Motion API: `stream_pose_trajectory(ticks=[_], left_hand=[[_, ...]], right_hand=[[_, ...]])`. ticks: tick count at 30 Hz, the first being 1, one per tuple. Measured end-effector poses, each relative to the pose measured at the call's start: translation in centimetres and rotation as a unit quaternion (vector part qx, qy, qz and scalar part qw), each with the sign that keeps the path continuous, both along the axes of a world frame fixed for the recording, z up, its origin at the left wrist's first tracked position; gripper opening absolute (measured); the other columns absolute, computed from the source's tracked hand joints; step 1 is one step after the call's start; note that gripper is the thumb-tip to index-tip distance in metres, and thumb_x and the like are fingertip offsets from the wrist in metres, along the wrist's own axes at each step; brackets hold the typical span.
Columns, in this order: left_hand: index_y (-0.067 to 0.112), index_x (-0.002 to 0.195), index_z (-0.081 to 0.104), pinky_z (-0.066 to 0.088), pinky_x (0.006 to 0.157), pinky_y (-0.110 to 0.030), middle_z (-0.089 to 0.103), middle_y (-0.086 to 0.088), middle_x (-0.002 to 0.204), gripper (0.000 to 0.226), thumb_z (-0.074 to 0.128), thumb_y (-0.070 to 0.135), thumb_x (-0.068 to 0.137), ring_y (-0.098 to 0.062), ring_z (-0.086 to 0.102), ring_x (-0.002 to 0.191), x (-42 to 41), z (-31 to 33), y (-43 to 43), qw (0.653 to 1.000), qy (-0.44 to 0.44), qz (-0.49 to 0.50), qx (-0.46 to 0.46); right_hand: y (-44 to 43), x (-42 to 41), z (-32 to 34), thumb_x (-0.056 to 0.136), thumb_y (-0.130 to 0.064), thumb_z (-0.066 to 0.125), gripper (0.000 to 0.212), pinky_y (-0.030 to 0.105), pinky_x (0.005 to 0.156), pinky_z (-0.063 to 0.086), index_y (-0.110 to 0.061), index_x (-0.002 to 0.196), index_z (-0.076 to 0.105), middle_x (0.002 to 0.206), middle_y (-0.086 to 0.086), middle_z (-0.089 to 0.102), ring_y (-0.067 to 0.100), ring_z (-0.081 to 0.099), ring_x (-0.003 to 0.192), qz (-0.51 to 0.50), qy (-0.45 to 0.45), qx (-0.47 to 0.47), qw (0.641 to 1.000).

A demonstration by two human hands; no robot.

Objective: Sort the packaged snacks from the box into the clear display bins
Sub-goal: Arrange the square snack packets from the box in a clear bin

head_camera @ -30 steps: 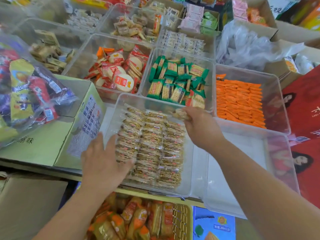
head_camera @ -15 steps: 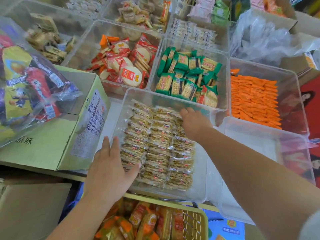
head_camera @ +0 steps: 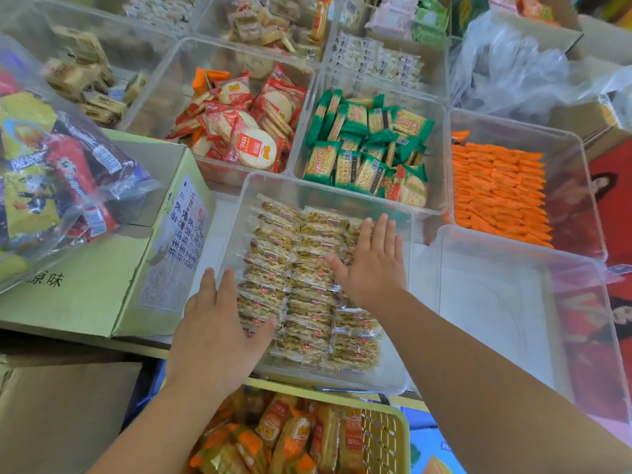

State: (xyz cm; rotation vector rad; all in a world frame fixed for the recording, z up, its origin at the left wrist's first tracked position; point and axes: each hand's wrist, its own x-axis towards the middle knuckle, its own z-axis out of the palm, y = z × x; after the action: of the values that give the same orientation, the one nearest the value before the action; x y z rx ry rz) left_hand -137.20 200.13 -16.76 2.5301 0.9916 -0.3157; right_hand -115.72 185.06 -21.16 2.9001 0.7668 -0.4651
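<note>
Head cam: both hands flat, gripping nothing. L hand (head_camera: 219, 323) has straight fingers on the left rows of the brown snack packs (head_camera: 307, 302) in the near bin (head_camera: 307, 186). R hand (head_camera: 372, 265) is spread, pressing the far-right rows. Rows look tidy, bin approx full. Clear bin (head_camera: 496, 302) right of it is prob. next to fill. Basket (head_camera: 383, 436) in front of it holds orange packs, prob. unsorted. Task partway, IMO.

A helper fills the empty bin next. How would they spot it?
Find the tan-packet bin under the left hand and right hand. Right of it, nearer than the orange-packet bin, sits a clear bin, the only one holding nothing.
</note>
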Motion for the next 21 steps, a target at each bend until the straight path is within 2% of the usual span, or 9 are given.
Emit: stream_pose_trajectory(ticks=[6, 13, 17, 21], left_hand=[[0.023, 0.164, -0.007, 0.03, 0.122, -0.043, -0.005, -0.007, 0.173, 0.11, 0.047, 0.079, 0.087, -0.032, 0.018, 0.156, 0.1, 0.1, 0.0, 1.0, -0.001, -0.003, -0.005], [0.018, 0.163, -0.013, 0.031, 0.121, -0.041, -0.006, -0.005, 0.173, 0.117, 0.047, 0.081, 0.085, -0.03, 0.02, 0.157, 0.1, -0.3, 0.1, 1.0, -0.008, 0.005, -0.005], [0.022, 0.164, -0.007, 0.032, 0.12, -0.045, -0.005, -0.002, 0.173, 0.112, 0.052, 0.077, 0.087, -0.031, 0.02, 0.156, 0.3, -0.3, 0.4, 0.999, -0.017, 0.017, -0.035], [0.026, 0.165, 0.009, 0.028, 0.122, -0.049, 0.001, -0.002, 0.174, 0.1, 0.058, 0.07, 0.089, -0.034, 0.017, 0.156, 0.0, 0.5, 0.2, 0.996, -0.043, 0.022, -0.068]], right_hand=[[0.3, 0.8, -1.2, 0.077, -0.09, -0.008, 0.114, 0.047, 0.125, -0.011, -0.01, 0.158, -0.019, 0.162, 0.018, -0.03, 0.033, -0.026, 0.151, -0.01, 0.038, 0.015, 0.999], [0.8, 1.4, -1.5, 0.075, -0.093, -0.007, 0.116, 0.046, 0.122, -0.013, -0.013, 0.157, -0.02, 0.162, 0.016, -0.032, 0.032, -0.027, 0.151, -0.015, 0.071, -0.003, 0.997], [1.0, 2.1, 0.3, 0.085, -0.088, 0.007, 0.107, 0.047, 0.123, -0.007, -0.015, 0.16, -0.013, 0.165, 0.015, -0.025, 0.031, -0.021, 0.153, -0.02, 0.114, -0.014, 0.993], [-0.3, -0.1, 3.1, 0.095, -0.075, 0.024, 0.087, 0.051, 0.124, 0.002, -0.023, 0.162, 0.004, 0.169, 0.012, -0.009, 0.031, -0.01, 0.156, 0.014, 0.111, 0.06, 0.992]])
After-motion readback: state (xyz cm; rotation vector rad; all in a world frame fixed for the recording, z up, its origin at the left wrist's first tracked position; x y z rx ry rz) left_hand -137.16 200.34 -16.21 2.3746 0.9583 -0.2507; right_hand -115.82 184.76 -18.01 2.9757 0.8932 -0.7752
